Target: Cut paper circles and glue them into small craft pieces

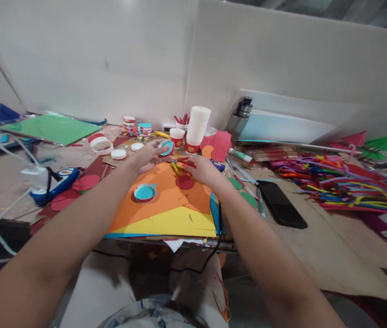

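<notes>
My left hand (150, 156) is stretched forward and holds a round disc with a blue face and red rim (167, 147) between its fingertips. My right hand (203, 171) is closed around a pair of scissors with yellow and red handles (179, 166), just above a red paper cup piece (185, 182). Both hands hover over a stack of orange and yellow paper sheets (166, 209). A second blue disc with a white ring (145, 193) lies on the orange sheet near my left forearm.
A stack of white paper cups (197, 126), a red-and-white cup (177, 137), white rings (103, 146) and lids stand behind. A black phone (280, 203) and a heap of coloured pipe cleaners (343, 182) lie right. A blue glue gun (57, 182) sits left.
</notes>
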`<move>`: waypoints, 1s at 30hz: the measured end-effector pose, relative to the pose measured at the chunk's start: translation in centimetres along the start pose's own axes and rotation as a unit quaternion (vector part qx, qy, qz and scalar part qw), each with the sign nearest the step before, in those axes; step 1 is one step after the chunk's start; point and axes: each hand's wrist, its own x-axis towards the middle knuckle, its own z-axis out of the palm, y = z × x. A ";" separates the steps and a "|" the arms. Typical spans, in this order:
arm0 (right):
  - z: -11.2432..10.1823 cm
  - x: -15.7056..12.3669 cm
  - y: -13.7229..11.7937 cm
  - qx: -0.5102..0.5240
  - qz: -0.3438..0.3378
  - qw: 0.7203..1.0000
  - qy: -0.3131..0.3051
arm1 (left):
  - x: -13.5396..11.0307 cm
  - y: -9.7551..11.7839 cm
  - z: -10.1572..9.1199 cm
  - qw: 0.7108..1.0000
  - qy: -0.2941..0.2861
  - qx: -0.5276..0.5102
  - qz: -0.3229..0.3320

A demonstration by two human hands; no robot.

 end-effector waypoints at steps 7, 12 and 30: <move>-1.0 -1.6 -1.9 -0.071 0.023 0.988 -0.139 | 0.6 -0.2 -0.5 0.996 0.086 0.003 0.007; -0.5 -1.3 -1.8 -0.043 0.029 0.991 -0.122 | 0.7 -0.5 -0.3 0.993 0.113 0.047 -0.005; 0.2 -0.3 -1.3 0.416 0.125 0.895 0.099 | -0.9 -2.2 2.4 0.989 -0.034 0.132 -0.058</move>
